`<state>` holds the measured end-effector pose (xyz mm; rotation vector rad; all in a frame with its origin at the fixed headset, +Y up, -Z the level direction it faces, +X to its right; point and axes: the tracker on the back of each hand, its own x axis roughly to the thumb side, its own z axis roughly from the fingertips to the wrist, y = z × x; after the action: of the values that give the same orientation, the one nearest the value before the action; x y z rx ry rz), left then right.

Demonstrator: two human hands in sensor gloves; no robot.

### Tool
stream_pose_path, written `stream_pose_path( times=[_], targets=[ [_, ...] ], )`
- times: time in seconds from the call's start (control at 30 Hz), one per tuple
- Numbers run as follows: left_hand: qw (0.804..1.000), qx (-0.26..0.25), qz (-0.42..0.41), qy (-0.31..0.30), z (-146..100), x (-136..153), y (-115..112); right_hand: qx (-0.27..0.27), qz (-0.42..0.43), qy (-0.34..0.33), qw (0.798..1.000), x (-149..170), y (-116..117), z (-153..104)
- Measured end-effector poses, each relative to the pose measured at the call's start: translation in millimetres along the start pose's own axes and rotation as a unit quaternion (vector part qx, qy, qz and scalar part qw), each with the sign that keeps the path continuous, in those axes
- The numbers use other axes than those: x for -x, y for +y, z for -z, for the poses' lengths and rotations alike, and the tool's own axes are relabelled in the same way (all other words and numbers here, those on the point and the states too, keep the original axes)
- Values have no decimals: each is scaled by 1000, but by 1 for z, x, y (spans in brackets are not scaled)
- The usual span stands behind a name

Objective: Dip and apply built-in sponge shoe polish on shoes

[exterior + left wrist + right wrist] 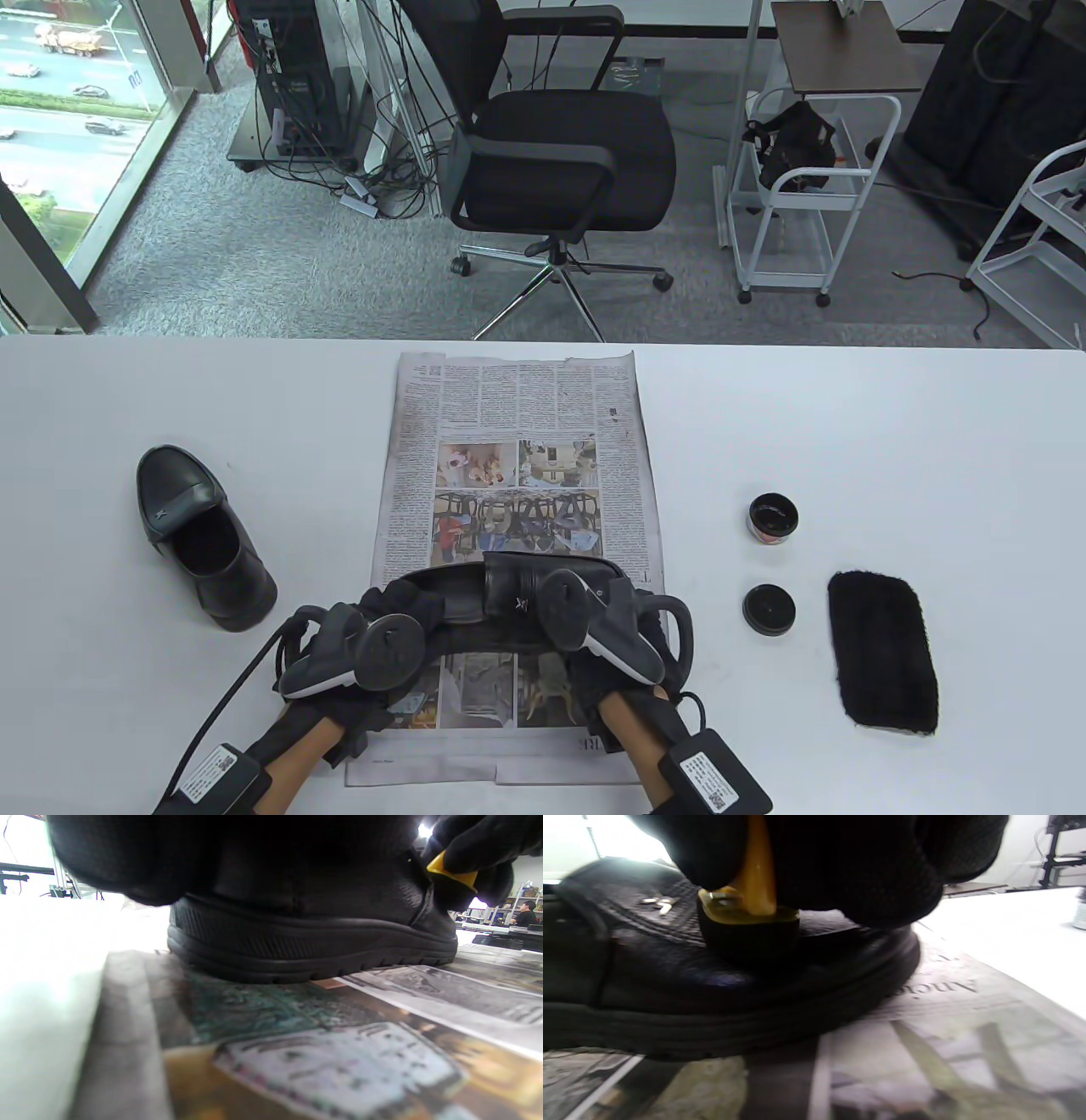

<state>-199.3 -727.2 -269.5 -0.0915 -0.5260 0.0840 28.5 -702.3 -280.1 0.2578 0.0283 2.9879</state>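
Observation:
A black loafer (509, 586) lies on the newspaper (517, 424) near the table's front edge, toe to the right. My left hand (373, 628) holds its heel end; in the left wrist view the shoe's sole (297, 959) fills the frame. My right hand (611, 628) pinches a yellow-handled sponge applicator (751, 921) and presses its dark sponge on the shoe's toe (670, 959). The applicator's yellow edge also shows in the left wrist view (452, 874). The open polish jar (773, 518) stands to the right, its lid (769, 609) in front of it.
A second black loafer (204, 535) stands on the white table at the left. A black cloth pad (884, 649) lies at the right, beyond the lid. An office chair (560, 153) and carts stand behind the table's far edge.

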Motion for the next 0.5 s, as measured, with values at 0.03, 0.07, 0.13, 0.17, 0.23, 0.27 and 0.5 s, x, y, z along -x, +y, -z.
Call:
stream_pose_path(
  times=[0.03,0.07,0.13,0.17,0.23,0.27,0.5],
  targets=[
    [1000,0,0,0,0,0,0,7,8,-7,1000,-4,0,0],
    [1000,0,0,0,0,0,0,15,17,-14,1000,-8,-1,1],
    [1000,0,0,0,0,0,0,35,35,-27,998,-14,-3,4],
    [1000,0,0,0,0,0,0,46,45,-32,997,-17,-4,6],
    [1000,0,0,0,0,0,0,61,59,-32,996,-21,-6,13],
    [1000,0,0,0,0,0,0,65,60,-29,996,-22,-6,16],
    [1000,0,0,0,0,0,0,73,38,7,997,-16,-6,42]
  ],
)
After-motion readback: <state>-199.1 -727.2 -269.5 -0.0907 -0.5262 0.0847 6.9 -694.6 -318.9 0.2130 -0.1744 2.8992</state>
